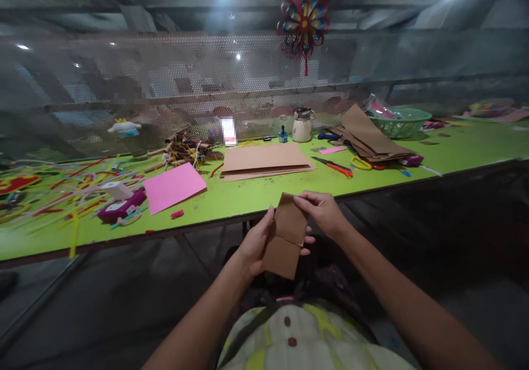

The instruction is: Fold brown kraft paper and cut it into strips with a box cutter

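A piece of brown cardboard point(285, 237) with a crease or seam across its middle is held over my lap, in front of the table edge. My left hand point(257, 244) supports it from the left and beneath, its thumb on the near face and its fingertips showing past the right edge. At the upper right corner, my right hand point(324, 211) pinches the cardboard between thumb and fingers. Larger brown sheets point(264, 159) lie stacked on the green table, beyond my hands. A pink sheet point(176, 188) rests to their left.
Orange-handled scissors point(339, 168) lie near the front edge of the green table point(231, 198). More brown sheets point(367, 138) and a green basket point(403, 124) are at the right. Twigs point(188, 148), colored strips point(82, 185) and a purple object point(123, 205) lie left. A jar point(302, 126) stands behind.
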Demonstrator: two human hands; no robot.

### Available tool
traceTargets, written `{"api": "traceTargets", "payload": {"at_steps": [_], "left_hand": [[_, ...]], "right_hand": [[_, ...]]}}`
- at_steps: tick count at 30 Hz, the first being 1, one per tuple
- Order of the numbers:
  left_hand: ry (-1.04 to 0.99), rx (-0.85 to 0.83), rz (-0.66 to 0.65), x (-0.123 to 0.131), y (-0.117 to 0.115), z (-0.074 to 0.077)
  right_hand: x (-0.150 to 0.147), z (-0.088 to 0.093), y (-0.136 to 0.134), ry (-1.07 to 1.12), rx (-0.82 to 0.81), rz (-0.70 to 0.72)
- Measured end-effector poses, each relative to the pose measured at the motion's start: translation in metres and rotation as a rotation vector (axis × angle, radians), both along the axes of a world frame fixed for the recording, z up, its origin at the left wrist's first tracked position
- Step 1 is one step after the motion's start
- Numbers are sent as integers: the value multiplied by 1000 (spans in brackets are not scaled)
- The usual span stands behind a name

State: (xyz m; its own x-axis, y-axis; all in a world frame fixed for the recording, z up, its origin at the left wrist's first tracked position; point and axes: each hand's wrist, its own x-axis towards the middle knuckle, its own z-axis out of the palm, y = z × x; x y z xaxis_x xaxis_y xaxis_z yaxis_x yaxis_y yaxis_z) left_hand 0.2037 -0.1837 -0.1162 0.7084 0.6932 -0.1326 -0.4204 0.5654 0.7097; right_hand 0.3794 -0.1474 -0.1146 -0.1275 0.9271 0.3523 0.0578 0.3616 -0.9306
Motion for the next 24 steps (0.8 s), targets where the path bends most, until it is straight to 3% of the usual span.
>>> {"api": "traceTargets", "payload": {"at_steps": [7, 11, 18, 21, 24], "left_hand": [[292, 193, 145, -6, 13, 4], [336, 273, 190, -2, 15, 4], [358, 265, 159, -1, 14, 1], [367, 272, 145, -1, 13, 3], [369, 261, 132, -2, 11, 4]], "right_hand": [[-3, -3, 2, 21, 5, -22], [0, -5, 5, 5, -9, -23], [10, 14, 16, -216, -37, 167], [7, 23, 21, -270, -87, 159], [2, 22, 24, -179, -164, 151]]}}
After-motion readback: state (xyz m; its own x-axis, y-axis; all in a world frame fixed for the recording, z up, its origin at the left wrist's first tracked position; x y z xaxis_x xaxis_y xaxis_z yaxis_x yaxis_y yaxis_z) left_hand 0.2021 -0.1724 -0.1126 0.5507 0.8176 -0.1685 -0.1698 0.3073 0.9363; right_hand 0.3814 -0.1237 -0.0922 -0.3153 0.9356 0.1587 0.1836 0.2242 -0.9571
